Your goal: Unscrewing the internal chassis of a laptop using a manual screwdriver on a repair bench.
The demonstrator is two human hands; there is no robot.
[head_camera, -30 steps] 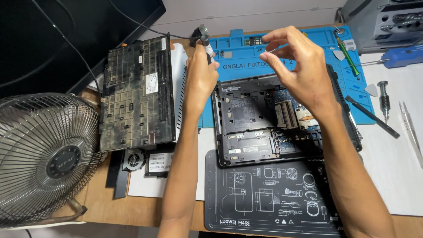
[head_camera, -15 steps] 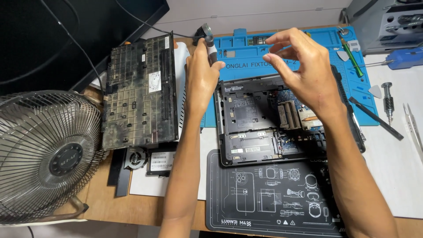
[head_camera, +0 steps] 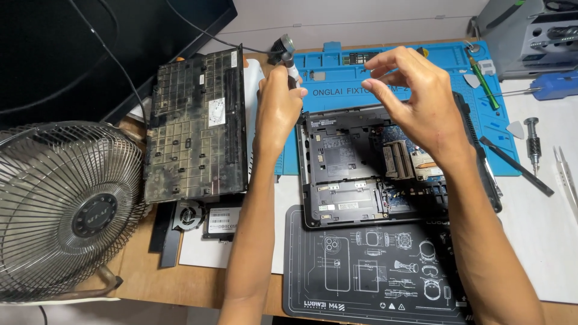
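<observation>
An opened black laptop base (head_camera: 355, 174) with its board exposed lies on a blue repair mat (head_camera: 361, 90). My left hand (head_camera: 278, 108) is closed around a small tool with a round grey head (head_camera: 285, 48), held upright at the laptop's far left corner. My right hand (head_camera: 415, 102) hovers above the laptop's far edge with fingers bent and pinched together; I cannot tell whether a small part sits between the fingertips.
A removed keyboard panel (head_camera: 195, 126) lies left of the laptop, with a small fan part (head_camera: 186, 215) and a drive (head_camera: 224, 221) below it. A metal desk fan (head_camera: 66, 210) stands far left. A black mat (head_camera: 373, 271) lies nearest me. Screwdrivers (head_camera: 533, 144) and tweezers (head_camera: 566, 177) rest right.
Both hands have stayed over the laptop's far edge. The left hand has kept its hold on the tool, and the right hand's fingers have shifted slightly.
</observation>
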